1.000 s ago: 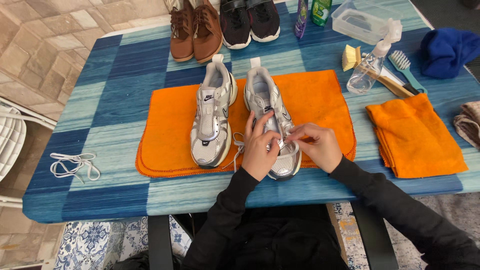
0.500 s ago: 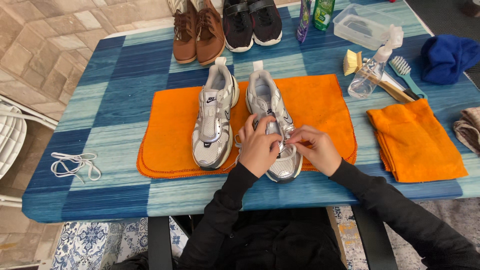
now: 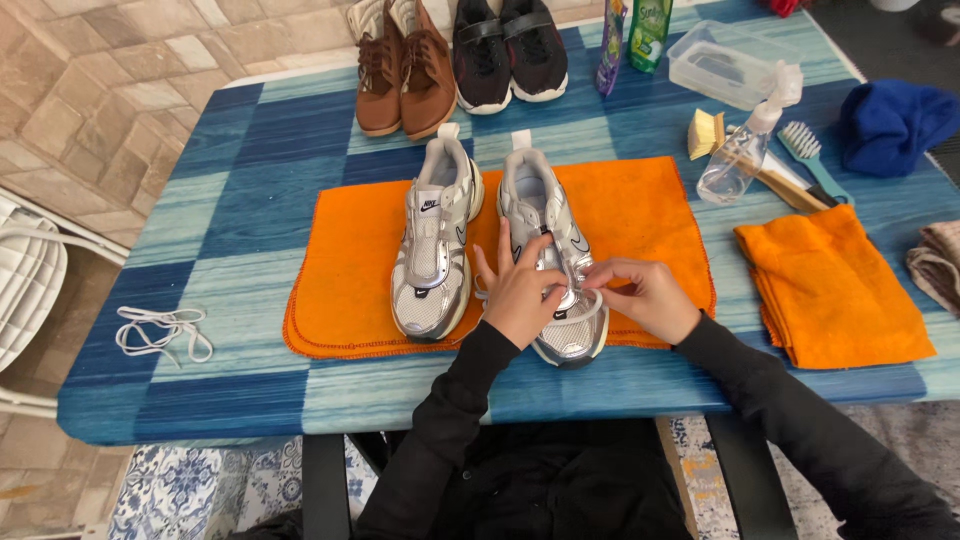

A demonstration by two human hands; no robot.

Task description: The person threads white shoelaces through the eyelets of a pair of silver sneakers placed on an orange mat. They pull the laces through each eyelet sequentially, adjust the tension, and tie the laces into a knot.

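Presently, both hands are working the lace (image 3: 590,300) of the right-hand silver sneaker (image 3: 553,250), which is lying on the orange cloth (image 3: 650,220). Left hand (image 3: 520,295) is pinching it; right hand (image 3: 645,297) is pinching its loop. Another silver sneaker (image 3: 435,240) is lying just beside.

Colours and patterns on the table

Table (image 3: 250,300): blue and pale turquoise checks with streaked grain. Towel (image 3: 640,215): bright orange; folded cloth (image 3: 835,290): same orange. Two sneakers (image 3: 435,240): silver-grey and white. Loose lace (image 3: 160,330): white. Brown shoes (image 3: 405,75); black shoes (image 3: 505,50) with white soles. Blue cloth (image 3: 890,120). Sleeves (image 3: 450,420): black.
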